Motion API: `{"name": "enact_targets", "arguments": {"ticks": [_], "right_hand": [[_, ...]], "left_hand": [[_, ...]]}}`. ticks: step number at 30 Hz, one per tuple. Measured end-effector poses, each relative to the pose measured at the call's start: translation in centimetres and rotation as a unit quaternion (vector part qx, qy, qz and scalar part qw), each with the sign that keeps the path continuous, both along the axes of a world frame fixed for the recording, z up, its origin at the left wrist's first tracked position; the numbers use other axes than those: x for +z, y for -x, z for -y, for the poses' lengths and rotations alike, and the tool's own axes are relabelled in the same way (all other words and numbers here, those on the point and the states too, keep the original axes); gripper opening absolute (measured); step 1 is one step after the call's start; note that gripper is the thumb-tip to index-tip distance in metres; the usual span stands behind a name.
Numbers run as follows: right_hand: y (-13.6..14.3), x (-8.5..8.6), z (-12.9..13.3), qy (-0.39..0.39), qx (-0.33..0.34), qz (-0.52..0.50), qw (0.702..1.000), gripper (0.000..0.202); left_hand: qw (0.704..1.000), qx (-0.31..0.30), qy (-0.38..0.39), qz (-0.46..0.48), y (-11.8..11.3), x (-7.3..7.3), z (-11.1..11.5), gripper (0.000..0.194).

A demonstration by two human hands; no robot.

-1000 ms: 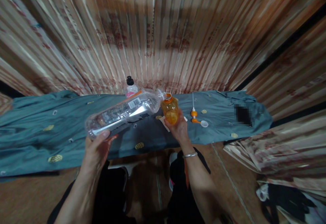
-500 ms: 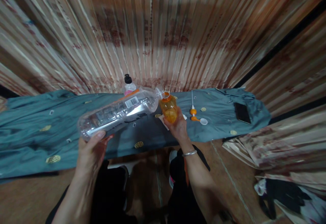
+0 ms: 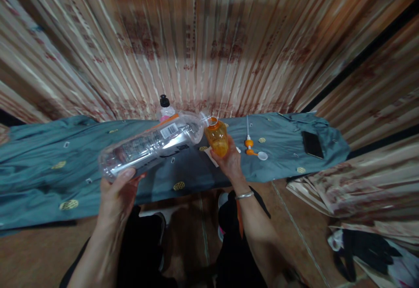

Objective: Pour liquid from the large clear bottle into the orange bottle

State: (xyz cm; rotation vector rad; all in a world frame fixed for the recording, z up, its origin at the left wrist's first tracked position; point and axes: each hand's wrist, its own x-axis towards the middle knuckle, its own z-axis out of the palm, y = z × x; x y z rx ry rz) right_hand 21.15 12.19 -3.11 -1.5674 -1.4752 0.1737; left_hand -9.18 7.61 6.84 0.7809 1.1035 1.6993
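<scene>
My left hand (image 3: 119,192) is closed around the lower end of a large clear plastic bottle (image 3: 153,146). That bottle lies nearly level, its neck raised slightly and pointing right. Its mouth is at the open mouth of a small orange see-through bottle (image 3: 218,138); I cannot tell if the two rims touch. Fingers of my right hand (image 3: 230,161) wrap the orange bottle from below and the right, holding it tilted a little to the left. Some liquid seems to show in its lower part. An orange and white pump top (image 3: 249,144) with a long tube lies on the cloth to the right.
A teal patterned cloth (image 3: 278,166) covers the long narrow surface. Behind the large bottle stands a bottle with a black cap (image 3: 164,101). A white round lid (image 3: 262,156) and a black phone (image 3: 312,144) lie to the right. Pleated curtains (image 3: 209,39) hang behind.
Both hands and both bottles have stayed almost in place. The view has shifted very slightly.
</scene>
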Motion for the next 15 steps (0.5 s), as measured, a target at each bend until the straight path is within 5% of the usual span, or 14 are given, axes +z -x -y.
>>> {"name": "enact_targets", "arguments": {"ticks": [4, 15], "right_hand": [[0.06, -0.04, 0.02, 0.007, -0.006, -0.003, 1.000, 0.074], [0.30, -0.02, -0.01, 0.004, -0.012, -0.003, 1.000, 0.072]], "left_hand": [[1.000, -0.007, 0.001, -0.004, -0.02, 0.23, 0.07, 0.070], [1.000, -0.002, -0.028, 0.010, -0.03, 0.42, 0.14, 0.073]]}}
